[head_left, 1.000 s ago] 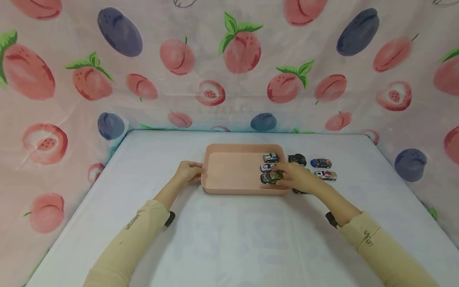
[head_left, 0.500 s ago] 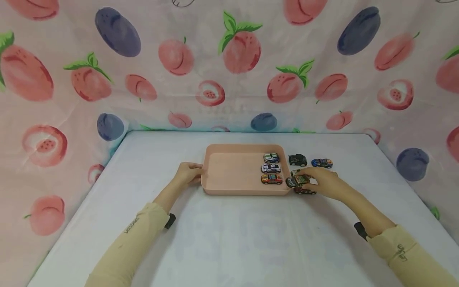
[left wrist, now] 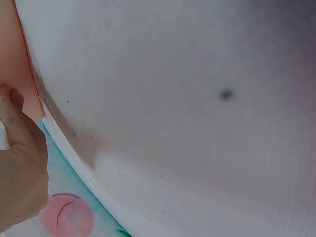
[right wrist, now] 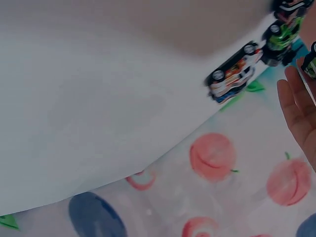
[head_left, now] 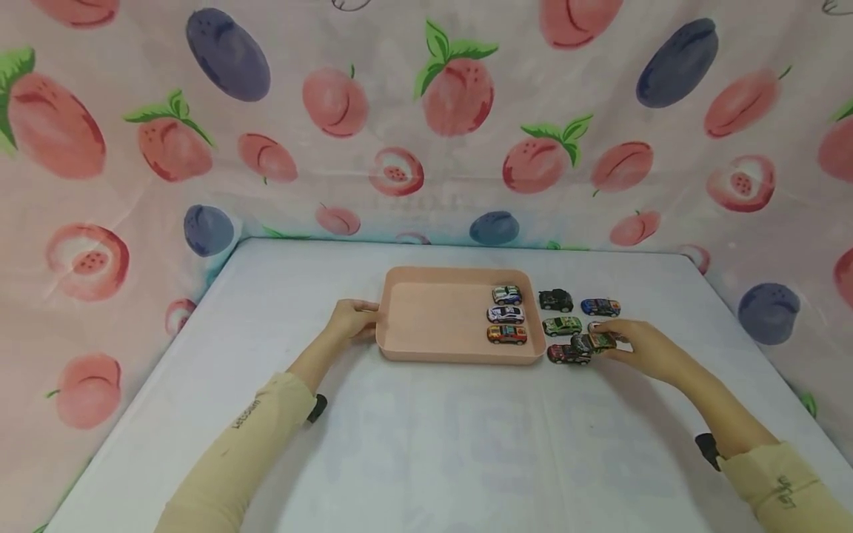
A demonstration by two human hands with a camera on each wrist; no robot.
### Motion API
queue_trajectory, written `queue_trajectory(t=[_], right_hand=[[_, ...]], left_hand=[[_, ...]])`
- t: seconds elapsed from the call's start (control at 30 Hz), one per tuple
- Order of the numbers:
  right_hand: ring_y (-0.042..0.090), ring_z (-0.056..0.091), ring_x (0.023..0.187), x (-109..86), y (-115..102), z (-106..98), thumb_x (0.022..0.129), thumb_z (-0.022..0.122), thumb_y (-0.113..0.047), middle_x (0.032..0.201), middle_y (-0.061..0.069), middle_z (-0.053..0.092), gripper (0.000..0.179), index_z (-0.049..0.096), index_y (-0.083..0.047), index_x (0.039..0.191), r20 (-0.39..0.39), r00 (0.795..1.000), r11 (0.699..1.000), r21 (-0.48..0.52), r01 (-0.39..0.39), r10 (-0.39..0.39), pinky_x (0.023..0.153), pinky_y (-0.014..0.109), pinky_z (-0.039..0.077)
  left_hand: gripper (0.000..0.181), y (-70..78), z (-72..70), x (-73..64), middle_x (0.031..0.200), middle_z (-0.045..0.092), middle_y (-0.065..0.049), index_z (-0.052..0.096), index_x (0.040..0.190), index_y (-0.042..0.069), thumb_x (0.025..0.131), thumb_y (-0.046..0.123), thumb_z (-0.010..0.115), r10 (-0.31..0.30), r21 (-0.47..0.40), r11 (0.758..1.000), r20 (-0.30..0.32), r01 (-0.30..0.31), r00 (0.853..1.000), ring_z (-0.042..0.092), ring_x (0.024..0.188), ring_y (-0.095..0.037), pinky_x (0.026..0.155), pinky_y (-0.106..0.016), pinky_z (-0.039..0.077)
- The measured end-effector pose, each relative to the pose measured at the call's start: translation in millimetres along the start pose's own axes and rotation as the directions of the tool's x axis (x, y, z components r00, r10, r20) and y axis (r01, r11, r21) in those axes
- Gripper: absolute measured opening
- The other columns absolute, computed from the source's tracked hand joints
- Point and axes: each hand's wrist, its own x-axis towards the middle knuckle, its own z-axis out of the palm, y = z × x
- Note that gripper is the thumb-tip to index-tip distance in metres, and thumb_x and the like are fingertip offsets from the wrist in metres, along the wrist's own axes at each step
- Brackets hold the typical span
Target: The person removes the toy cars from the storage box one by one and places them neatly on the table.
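Observation:
A shallow peach-coloured tray (head_left: 433,314) lies on the table. My left hand (head_left: 349,320) grips its left edge; in the left wrist view the fingers meet the tray wall (left wrist: 17,54). Three toy cars stand in a column inside the tray at its right: a white-green-blue car (head_left: 507,295), a white car (head_left: 505,314) and a red-yellow car (head_left: 506,334). Right of the tray, my right hand (head_left: 643,348) pinches a dark green camouflage toy car (head_left: 600,342) over the table. In the right wrist view only part of that held car (right wrist: 311,64) shows.
More toy cars stand right of the tray: a black car (head_left: 556,300), a blue car (head_left: 600,306), a green car (head_left: 562,326) and a dark red car (head_left: 569,354). A white car (head_left: 592,326) is mostly hidden behind my right hand. A fruit-patterned cloth (head_left: 460,155) hangs behind the table.
My right hand has carried the camouflage car rightward, from above the tray past its right rim, uncovering the red-yellow car. My left hand stays on the tray's edge.

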Motion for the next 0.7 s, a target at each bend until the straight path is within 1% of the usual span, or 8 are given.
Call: queue_trajectory(t=[0.07, 0.23, 0.33, 0.4, 0.47, 0.53, 0.63, 0.7], right_hand=[[0.043, 0.06, 0.101, -4.7, 8.1, 0.2, 0.08, 0.071, -0.004, 0.108, 0.027, 0.065, 0.034, 0.062, 0.008, 0.111, 0.001, 1.0, 1.0, -0.001, -0.014, 0.014, 0.083, 0.055, 0.052], [0.047, 0.057, 0.102, -13.2, 28.9, 1.4, 0.08, 0.071, -0.003, 0.112, 0.033, 0.061, 0.04, 0.058, 0.012, 0.115, 0.018, 0.997, 0.997, 0.009, -0.078, 0.078, 0.08, 0.055, 0.053], [0.05, 0.054, 0.106, -15.9, 37.7, 3.4, 0.08, 0.07, -0.003, 0.116, 0.034, 0.058, 0.041, 0.058, 0.012, 0.116, 0.041, 0.992, 0.993, 0.01, -0.118, 0.118, 0.083, 0.057, 0.051], [0.052, 0.051, 0.11, -16.6, 41.6, 5.5, 0.081, 0.069, -0.004, 0.12, 0.035, 0.055, 0.04, 0.058, 0.012, 0.116, 0.056, 0.988, 0.99, 0.01, -0.141, 0.141, 0.086, 0.059, 0.049], [0.052, 0.051, 0.11, -17.1, 45.1, 8.2, 0.082, 0.068, -0.005, 0.12, 0.034, 0.056, 0.038, 0.059, 0.011, 0.115, 0.069, 0.985, 0.987, 0.003, -0.158, 0.158, 0.088, 0.06, 0.048], [0.05, 0.053, 0.107, -17.8, 48.2, 10.7, 0.082, 0.068, -0.006, 0.117, 0.034, 0.058, 0.038, 0.059, 0.011, 0.115, 0.072, 0.983, 0.986, -0.001, -0.169, 0.169, 0.088, 0.059, 0.048], [0.047, 0.057, 0.1, -18.9, 51.3, 13.3, 0.082, 0.069, -0.007, 0.111, 0.032, 0.061, 0.038, 0.058, 0.012, 0.113, 0.075, 0.979, 0.982, 0.003, -0.189, 0.189, 0.083, 0.057, 0.05], [0.046, 0.058, 0.099, -18.9, 52.1, 14.4, 0.082, 0.069, -0.007, 0.111, 0.032, 0.061, 0.037, 0.059, 0.011, 0.113, 0.076, 0.976, 0.979, 0.01, -0.204, 0.202, 0.082, 0.057, 0.051]], left_hand=[[0.035, 0.0, 0.9, -0.3, 0.117, 0.063, -0.022, 0.057, 0.122, -0.005, 0.089, 0.006, 0.062, -0.002, 0.003, 1.0, -0.002, 0.002, 1.0, 0.062, 0.068, -0.005, 0.06, -0.013, 0.054], [0.036, 0.4, 0.9, 0.2, 0.119, 0.062, -0.023, 0.056, 0.123, -0.006, 0.089, 0.005, 0.061, 0.002, 0.001, 1.0, 0.002, -0.002, 1.0, 0.062, 0.07, -0.005, 0.06, -0.013, 0.054], [0.037, 0.9, 0.6, 0.3, 0.12, 0.062, -0.023, 0.055, 0.124, -0.007, 0.089, 0.005, 0.061, 0.006, 0.002, 1.0, 0.009, -0.006, 1.0, 0.062, 0.07, -0.004, 0.062, -0.014, 0.055], [0.037, 1.1, 0.6, 0.4, 0.119, 0.063, -0.023, 0.056, 0.124, -0.006, 0.089, 0.005, 0.061, 0.003, 0.002, 1.0, 0.007, -0.003, 1.0, 0.062, 0.069, -0.004, 0.062, -0.014, 0.055], [0.037, 1.1, 0.9, 0.2, 0.118, 0.064, -0.022, 0.056, 0.124, -0.006, 0.089, 0.006, 0.062, -0.004, 0.007, 1.0, 0.004, 0.004, 1.0, 0.062, 0.068, -0.004, 0.061, -0.014, 0.055], [0.037, 0.9, 1.4, 0.3, 0.117, 0.064, -0.021, 0.057, 0.123, -0.005, 0.089, 0.006, 0.062, -0.01, 0.009, 1.0, -0.002, 0.01, 1.0, 0.061, 0.068, -0.004, 0.059, -0.013, 0.054], [0.037, 0.6, 1.9, 0.4, 0.116, 0.064, -0.02, 0.056, 0.123, -0.005, 0.089, 0.007, 0.062, -0.009, 0.016, 1.0, -0.002, 0.009, 1.0, 0.061, 0.068, -0.004, 0.059, -0.013, 0.053], [0.036, 0.6, 1.9, 0.6, 0.115, 0.064, -0.019, 0.057, 0.123, -0.005, 0.089, 0.007, 0.062, -0.007, 0.021, 1.0, -0.002, 0.007, 1.0, 0.061, 0.068, -0.004, 0.059, -0.013, 0.053]])
